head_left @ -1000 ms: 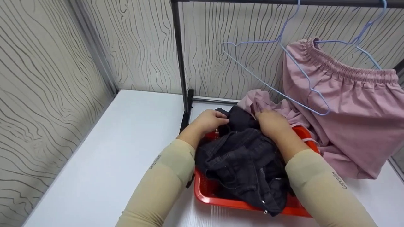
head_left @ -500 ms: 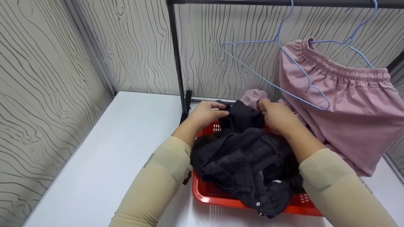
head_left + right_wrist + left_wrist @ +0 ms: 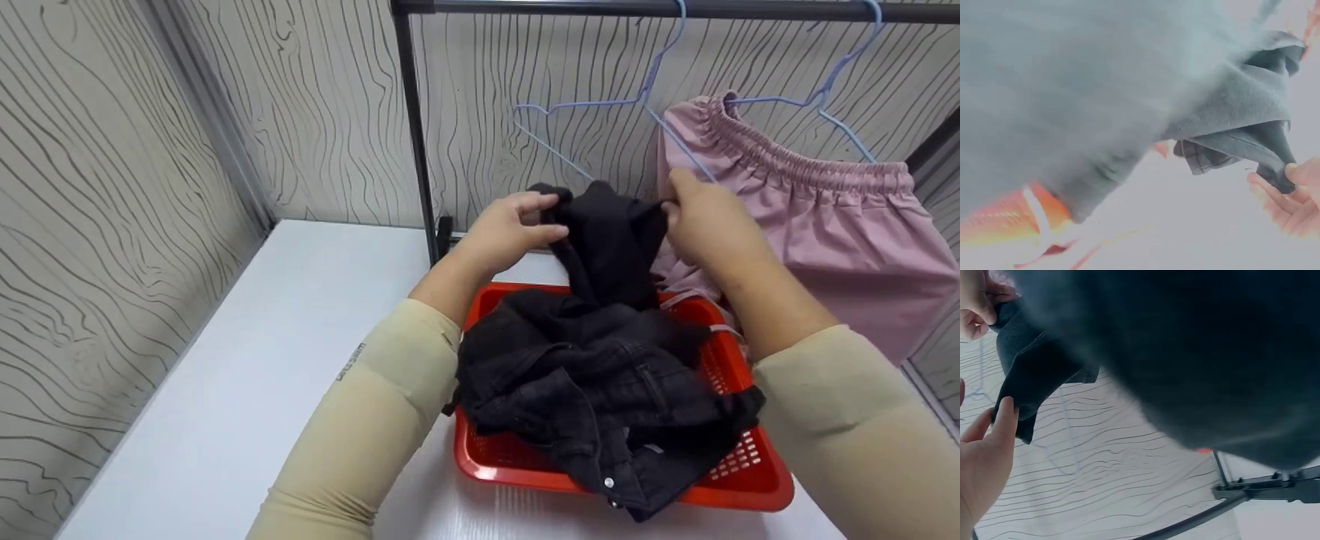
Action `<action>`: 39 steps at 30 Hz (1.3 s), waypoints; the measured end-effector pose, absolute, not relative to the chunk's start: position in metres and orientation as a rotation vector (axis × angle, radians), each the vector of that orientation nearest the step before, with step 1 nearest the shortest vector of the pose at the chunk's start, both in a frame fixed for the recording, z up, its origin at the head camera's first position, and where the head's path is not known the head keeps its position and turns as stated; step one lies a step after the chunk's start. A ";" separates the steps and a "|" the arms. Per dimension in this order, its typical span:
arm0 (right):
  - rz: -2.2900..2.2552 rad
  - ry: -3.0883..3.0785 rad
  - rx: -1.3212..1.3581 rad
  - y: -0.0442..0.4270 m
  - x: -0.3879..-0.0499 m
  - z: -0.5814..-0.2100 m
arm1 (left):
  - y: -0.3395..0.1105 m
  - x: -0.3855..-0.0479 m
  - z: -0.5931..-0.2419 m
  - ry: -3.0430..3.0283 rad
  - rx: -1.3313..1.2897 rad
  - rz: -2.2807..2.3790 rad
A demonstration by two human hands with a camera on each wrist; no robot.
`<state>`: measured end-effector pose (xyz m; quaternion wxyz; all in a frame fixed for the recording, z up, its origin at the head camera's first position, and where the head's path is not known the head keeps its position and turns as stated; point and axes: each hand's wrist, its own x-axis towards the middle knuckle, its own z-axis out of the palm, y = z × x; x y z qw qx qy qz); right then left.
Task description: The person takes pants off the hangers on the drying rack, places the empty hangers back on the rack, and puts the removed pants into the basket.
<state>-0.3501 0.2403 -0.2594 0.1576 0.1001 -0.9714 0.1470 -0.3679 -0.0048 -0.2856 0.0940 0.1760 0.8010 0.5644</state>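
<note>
Raised above the red basket [image 3: 622, 495], the upper part of a black garment [image 3: 611, 240] stretches between both hands. Thumb and fingers of the left hand [image 3: 502, 232] pinch its left edge; the left wrist view shows that hand [image 3: 985, 455] at the cloth [image 3: 1039, 371]. At the garment's right edge the right hand [image 3: 712, 221] grips with curled fingers, and in the right wrist view this hand [image 3: 1297, 197] pinches a corner of the cloth [image 3: 1241, 112]. The dark denim lower part [image 3: 585, 375] lies bunched in the basket, partly over its rim.
A black rack rail [image 3: 525, 7] crosses the top. From it hang an empty blue hanger [image 3: 592, 103], partly behind the raised cloth, and another hanger [image 3: 844, 64] carrying pink elastic-waist clothing [image 3: 825, 217]. A black rack post [image 3: 416, 142] stands left of the basket on the white table [image 3: 315, 300].
Both hands have risen with the upper part of the black garment, lifting it from the basket's back edge. The right hand has also moved right, and more of the basket's right side shows.
</note>
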 end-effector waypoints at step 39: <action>0.253 -3.260 1.132 0.223 -0.275 -0.306 | 0.006 -0.279 -0.321 2.500 0.699 -0.039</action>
